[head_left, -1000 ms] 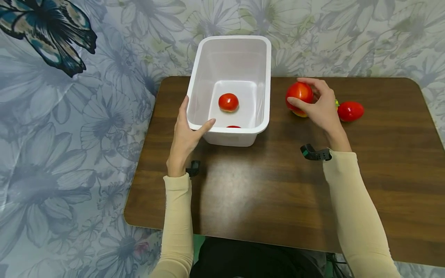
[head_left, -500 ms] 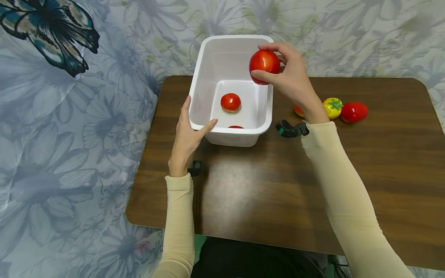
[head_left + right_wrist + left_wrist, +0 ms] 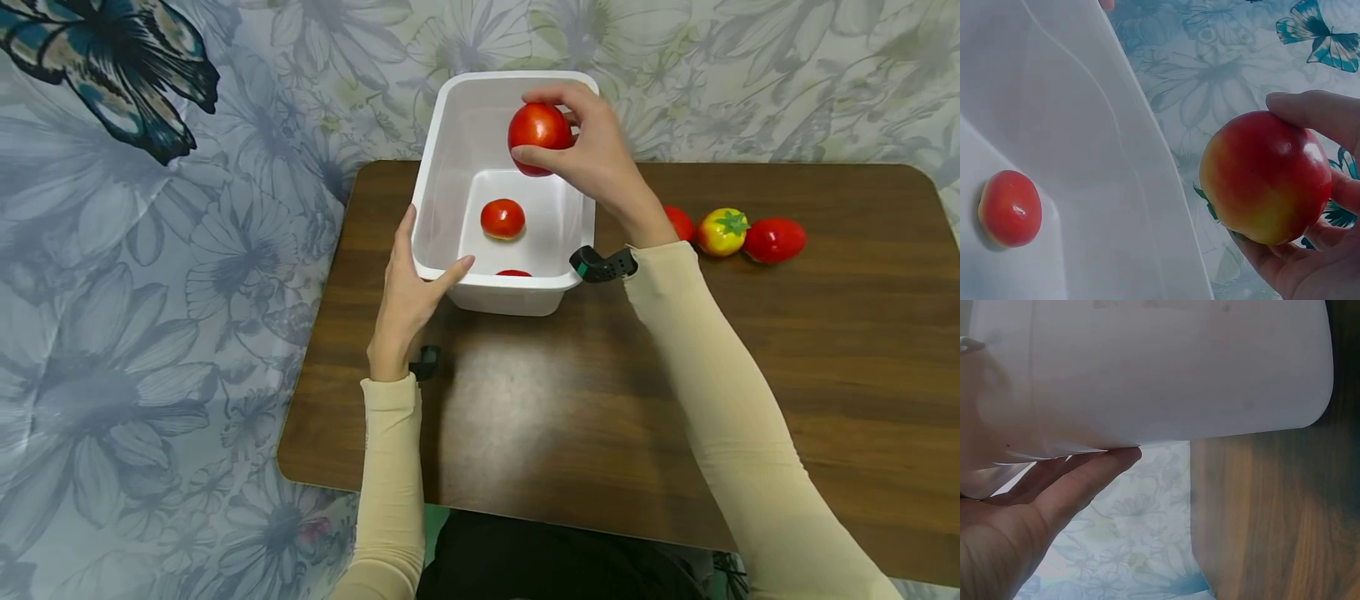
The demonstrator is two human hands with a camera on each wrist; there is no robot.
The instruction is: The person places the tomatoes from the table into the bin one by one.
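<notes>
In the head view my right hand holds a shiny red tomato between thumb and fingers, over the white plastic bin. The right wrist view shows a yellowish patch and green leaves on this held tomato. My left hand grips the bin's near left corner, thumb over the front rim and fingers along the outer side. Inside the bin lies a smaller red tomato. Another red thing is mostly hidden behind the front rim. In the left wrist view, the fingers lie against the bin wall.
Right of the bin, a red tomato, a yellow-and-red one with a green top and an oblong red one lie in a row on the brown wooden table. Flower-patterned cloth hangs behind the table.
My right hand has lifted the tomato from the table and carried it left over the bin, uncovering the ones in the row. The left hand keeps its hold on the bin.
</notes>
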